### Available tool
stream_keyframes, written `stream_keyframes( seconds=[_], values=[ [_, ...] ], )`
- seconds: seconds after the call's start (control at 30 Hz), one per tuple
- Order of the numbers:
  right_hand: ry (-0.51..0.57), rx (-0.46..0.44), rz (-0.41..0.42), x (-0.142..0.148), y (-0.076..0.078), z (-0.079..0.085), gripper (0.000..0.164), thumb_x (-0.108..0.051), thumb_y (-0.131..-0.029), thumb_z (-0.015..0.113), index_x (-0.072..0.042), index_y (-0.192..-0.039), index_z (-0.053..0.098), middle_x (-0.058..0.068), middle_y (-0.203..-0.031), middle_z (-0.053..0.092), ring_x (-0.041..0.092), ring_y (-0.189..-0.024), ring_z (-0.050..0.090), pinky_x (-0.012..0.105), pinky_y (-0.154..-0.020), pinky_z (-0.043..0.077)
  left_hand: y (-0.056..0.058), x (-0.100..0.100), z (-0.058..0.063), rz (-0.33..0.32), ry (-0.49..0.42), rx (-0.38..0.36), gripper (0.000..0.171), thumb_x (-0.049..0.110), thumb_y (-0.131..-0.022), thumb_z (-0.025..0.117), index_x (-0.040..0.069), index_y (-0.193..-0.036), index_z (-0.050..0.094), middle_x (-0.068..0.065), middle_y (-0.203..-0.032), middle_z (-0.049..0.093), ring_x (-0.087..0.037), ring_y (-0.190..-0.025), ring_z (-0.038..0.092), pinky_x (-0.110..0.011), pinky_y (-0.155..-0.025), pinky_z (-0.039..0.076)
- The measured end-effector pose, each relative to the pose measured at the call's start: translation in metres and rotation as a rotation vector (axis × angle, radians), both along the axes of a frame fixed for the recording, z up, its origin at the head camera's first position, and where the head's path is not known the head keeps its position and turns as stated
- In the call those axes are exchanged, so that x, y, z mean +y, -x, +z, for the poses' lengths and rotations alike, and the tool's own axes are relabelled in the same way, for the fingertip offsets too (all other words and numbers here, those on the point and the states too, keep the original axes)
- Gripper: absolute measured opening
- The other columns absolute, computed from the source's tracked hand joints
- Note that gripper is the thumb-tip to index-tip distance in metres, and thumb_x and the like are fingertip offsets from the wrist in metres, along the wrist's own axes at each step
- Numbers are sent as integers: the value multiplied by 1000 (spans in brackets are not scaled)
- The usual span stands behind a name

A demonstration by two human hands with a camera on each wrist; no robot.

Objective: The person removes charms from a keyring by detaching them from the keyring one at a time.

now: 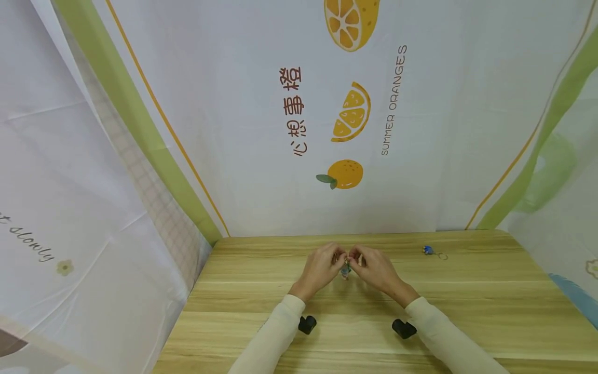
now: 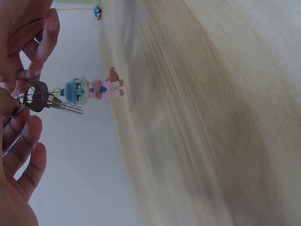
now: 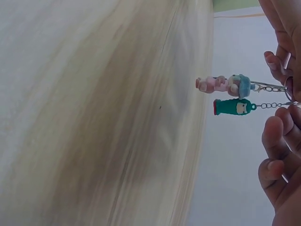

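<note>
In front of me, just above the table, my left hand (image 1: 321, 266) and right hand (image 1: 377, 269) meet at the fingertips. Between thumb and finger the left hand pinches a metal key ring (image 2: 19, 109). From it hang a key (image 2: 40, 97) with a brown head and a small pink figurine (image 2: 99, 89) with a blue hat. A green figurine charm (image 3: 231, 107) dangles on a short chain (image 3: 270, 105), whose upper end the right hand pinches against the ring. The fingertips partly hide where chain and ring meet.
A blue figurine keychain (image 1: 427, 250) with a ring lies at the back right of the wooden table (image 1: 261, 259). White printed curtains (image 1: 261, 197) hang behind and at both sides. Black wrist mounts (image 1: 307, 324) stick out by the sleeves.
</note>
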State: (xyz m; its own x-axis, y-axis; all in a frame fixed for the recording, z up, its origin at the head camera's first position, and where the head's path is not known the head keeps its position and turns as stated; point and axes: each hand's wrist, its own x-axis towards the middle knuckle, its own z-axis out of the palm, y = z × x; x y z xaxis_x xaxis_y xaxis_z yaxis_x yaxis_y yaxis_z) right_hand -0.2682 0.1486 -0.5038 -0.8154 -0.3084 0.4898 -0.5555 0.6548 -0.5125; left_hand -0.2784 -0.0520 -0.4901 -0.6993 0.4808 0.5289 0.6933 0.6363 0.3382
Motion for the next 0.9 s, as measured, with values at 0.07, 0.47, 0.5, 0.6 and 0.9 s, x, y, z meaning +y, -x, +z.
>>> stream_keyframes(
  seconds=[0.07, 0.47, 0.5, 0.6, 0.9],
  values=[
    [-5, -7, -10, -1, 0, 0, 6, -17, -101, 73, -18, -96, 70, -10, -80, 67, -4, -58, 44, 20, -52, 40, 0, 0, 0, -6, 2, -1, 7, 14, -105, 68, 12, -109, 74, 0, -99, 75, -6, -74, 64, -12, -62, 47],
    [11, -41, -6, -1, 0, -1, 7, -11, -101, 70, -16, -96, 68, -9, -79, 63, -2, -59, 44, 22, -53, 40, -2, 1, 0, -18, -12, -19, 6, 14, -105, 69, 12, -107, 74, 1, -96, 73, -5, -72, 61, -11, -61, 45],
    [15, -46, -1, -1, 0, -1, 7, -12, -101, 70, -16, -97, 68, -9, -79, 63, -2, -60, 45, 22, -54, 40, -2, 1, 0, -16, -13, -21, 6, 14, -105, 69, 12, -106, 74, 1, -96, 73, -5, -72, 61, -11, -62, 45],
    [24, -55, 8, -2, 0, -2, 6, -12, -102, 70, -15, -98, 68, -9, -80, 64, -2, -61, 46, 22, -55, 41, -3, 2, 1, -14, -20, -23, 5, 14, -104, 69, 12, -106, 74, 0, -95, 74, -6, -72, 61, -11, -62, 45],
    [23, -55, 26, -3, -2, 0, 8, -10, -102, 68, -17, -98, 66, -10, -80, 61, -1, -64, 45, 22, -56, 40, -3, 1, 1, 0, -2, -22, 7, 16, -106, 68, 12, -107, 73, 1, -97, 75, -6, -74, 65, -11, -63, 47]
  ],
)
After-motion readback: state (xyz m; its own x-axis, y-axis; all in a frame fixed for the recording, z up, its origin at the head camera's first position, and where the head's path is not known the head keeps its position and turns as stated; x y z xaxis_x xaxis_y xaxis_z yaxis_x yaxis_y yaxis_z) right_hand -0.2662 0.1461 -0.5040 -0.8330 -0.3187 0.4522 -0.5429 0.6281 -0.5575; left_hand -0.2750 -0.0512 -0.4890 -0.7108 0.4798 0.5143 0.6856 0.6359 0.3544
